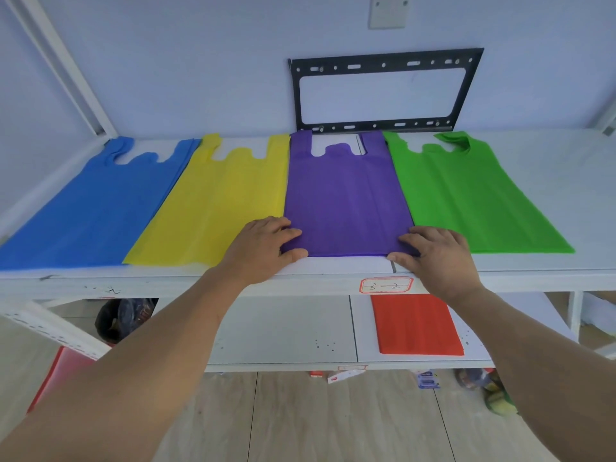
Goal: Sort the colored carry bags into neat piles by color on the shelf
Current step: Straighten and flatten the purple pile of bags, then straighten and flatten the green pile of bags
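While the purple bag pile (346, 195) is pinched at its near corners by the left hand (263, 248) and right hand (440, 258), four piles are counted on the white shelf (550, 195).

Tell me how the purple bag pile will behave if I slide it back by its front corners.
The purple bag pile looks thin, soft and flat, so it would probably buckle rather than move stiffly. The white shelf looks smooth, so it may slide easily. Its handle loops may fold.
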